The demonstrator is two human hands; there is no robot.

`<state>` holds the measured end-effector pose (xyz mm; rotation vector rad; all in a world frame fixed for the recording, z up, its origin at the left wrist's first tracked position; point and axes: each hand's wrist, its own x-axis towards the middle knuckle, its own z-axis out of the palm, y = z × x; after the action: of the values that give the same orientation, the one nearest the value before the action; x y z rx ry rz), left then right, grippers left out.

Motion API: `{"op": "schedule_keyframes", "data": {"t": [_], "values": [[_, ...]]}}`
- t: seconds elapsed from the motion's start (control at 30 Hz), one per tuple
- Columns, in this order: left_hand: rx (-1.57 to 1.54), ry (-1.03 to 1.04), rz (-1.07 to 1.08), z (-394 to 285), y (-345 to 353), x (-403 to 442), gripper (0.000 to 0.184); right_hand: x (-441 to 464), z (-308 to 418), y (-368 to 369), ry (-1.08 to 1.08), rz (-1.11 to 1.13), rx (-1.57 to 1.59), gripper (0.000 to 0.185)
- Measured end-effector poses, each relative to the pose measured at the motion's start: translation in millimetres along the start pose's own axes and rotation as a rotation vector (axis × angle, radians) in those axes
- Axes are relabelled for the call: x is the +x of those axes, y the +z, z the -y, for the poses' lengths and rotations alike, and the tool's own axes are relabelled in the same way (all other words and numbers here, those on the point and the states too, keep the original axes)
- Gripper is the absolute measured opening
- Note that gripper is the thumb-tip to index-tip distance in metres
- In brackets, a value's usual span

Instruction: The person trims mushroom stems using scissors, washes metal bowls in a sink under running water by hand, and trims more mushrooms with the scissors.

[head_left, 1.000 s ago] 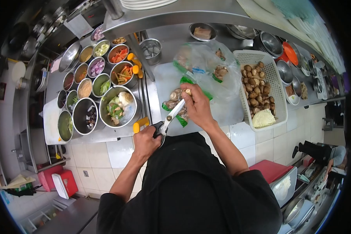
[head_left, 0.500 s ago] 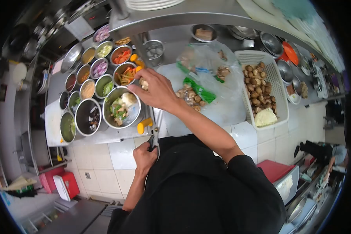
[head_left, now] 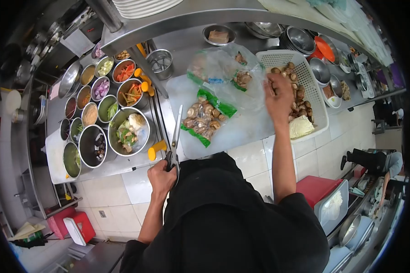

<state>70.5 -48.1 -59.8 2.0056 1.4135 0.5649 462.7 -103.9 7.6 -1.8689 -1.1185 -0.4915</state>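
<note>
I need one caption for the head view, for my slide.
Left hand holding scissors, right hand at the basket of mushrooms.

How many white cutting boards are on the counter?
2. One board lies under the bagged mushrooms; the second board is at the counter's left end, partly covered by metal pots. Others may be hidden.

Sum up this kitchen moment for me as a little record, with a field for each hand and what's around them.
left hand: holding scissors, with the left hand at the handles of the scissors
right hand: the right hand is at the near-side edge of the white basket; grip unclear
basket contents: brown mushrooms, pale leafy chunk
board: white cutting board under green-edged mushroom packet and clear bag
far side: metal containers of chopped food
</note>
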Motion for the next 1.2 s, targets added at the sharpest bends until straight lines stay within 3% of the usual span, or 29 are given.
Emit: {"op": "schedule_keyframes", "data": {"t": [0.07,0.1,0.13,0.2,0.3,0.4,0.5,0.7,0.8,0.9,1.0,1.2], "values": [[0.006,0.009,0.006,-4.9,1.1,3.9,0.022,-27.7,31.8,26.7,0.24,0.389,0.446,0.023],[0.005,0.011,0.009,-5.6,1.0,4.1,0.014,-37.5,38.0,41.8,0.095,0.558,0.421,0.022],[0.001,-0.003,0.012,-7.2,0.9,4.0,0.017,-48.8,41.3,58.2,-0.054,0.725,0.392,0.02],[-0.009,-0.034,0.012,-11.0,0.1,3.1,0.023,-79.1,38.8,105.2,-0.039,0.845,0.094,0.01],[0.027,-0.006,-0.002,-4.7,2.2,-2.6,0.023,-91.5,39.4,137.0,0.054,0.812,-0.235,0.016],[-0.004,-0.055,-0.005,-6.3,2.7,-8.8,0.022,-83.7,39.8,140.8,0.21,0.883,-0.239,0.029],[-0.025,-0.071,-0.009,-8.7,4.6,-13.1,0.012,-86.9,34.1,136.5,0.2,0.823,-0.117,0.034],[0.005,-0.019,-0.026,-17.4,0.3,-12.2,0.018,-99.7,36.0,128.0,-0.015,0.33,0.05,0.035],[-0.012,0.003,-0.032,-17.4,0.9,-9.5,0.018,-94.9,45.1,118.3,0.247,0.323,0.357,0.028],[0.065,0.034,0.014,-19.2,-2.6,-5.5,0.022,-88.4,53.0,110.5,1.119,0.441,1.139,0.027],[0.082,0.112,0.002,-27.7,-5.2,-2.1,0.024,-79.3,55.2,93.6,1.261,0.546,1.415,0.028],[0.146,0.263,0.0,-39.7,-11.2,2.8,0.027,-66.3,73.3,66.4,1.058,0.572,1.673,0.029]]}}
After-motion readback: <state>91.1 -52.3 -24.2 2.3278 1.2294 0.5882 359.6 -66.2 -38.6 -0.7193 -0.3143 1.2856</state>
